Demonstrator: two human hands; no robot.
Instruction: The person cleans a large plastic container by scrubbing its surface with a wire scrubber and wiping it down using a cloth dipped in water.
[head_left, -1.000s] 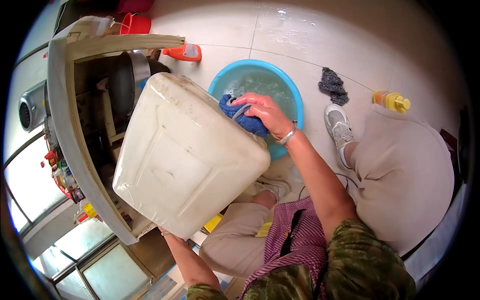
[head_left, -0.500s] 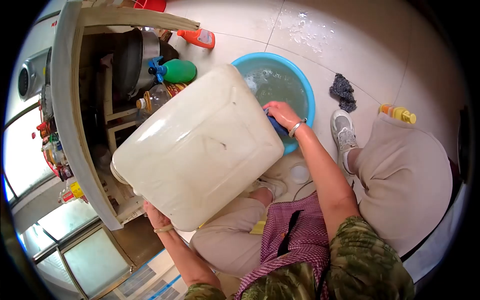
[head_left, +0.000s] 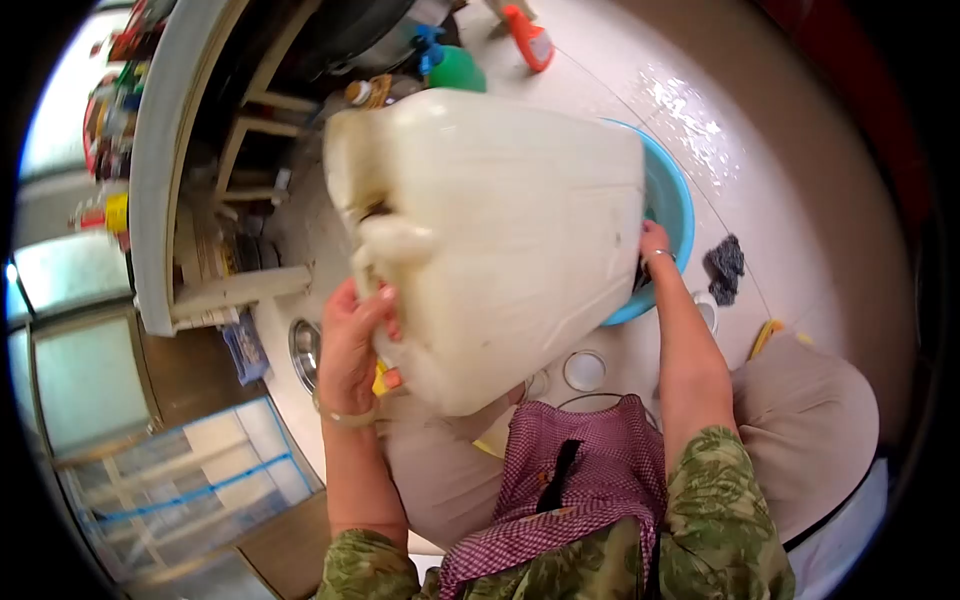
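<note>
A large whitish plastic jerrycan (head_left: 510, 220) lies tilted across my view, its neck end to the left and its base over the basin. My left hand (head_left: 355, 335) is closed round the handle near the neck. At the base end is my right hand (head_left: 655, 242), its fingers partly hidden by the can. A dark bit of cloth (head_left: 641, 275) shows beside those fingers. Beneath the base stands a light-blue basin (head_left: 682, 195), mostly covered by the can.
A wooden shelf unit (head_left: 190, 150) stands left, with a green spray bottle (head_left: 458, 70). An orange-red bottle (head_left: 530, 40) is on the tiled floor. Right of the basin lies a dark scouring pad (head_left: 724, 268). A white lid (head_left: 585, 370) and a steel bowl (head_left: 304, 352) are nearby.
The jerrycan has turned, so its neck and handle now face me. My left hand has moved from its lower edge to the handle. My right hand stays by the base.
</note>
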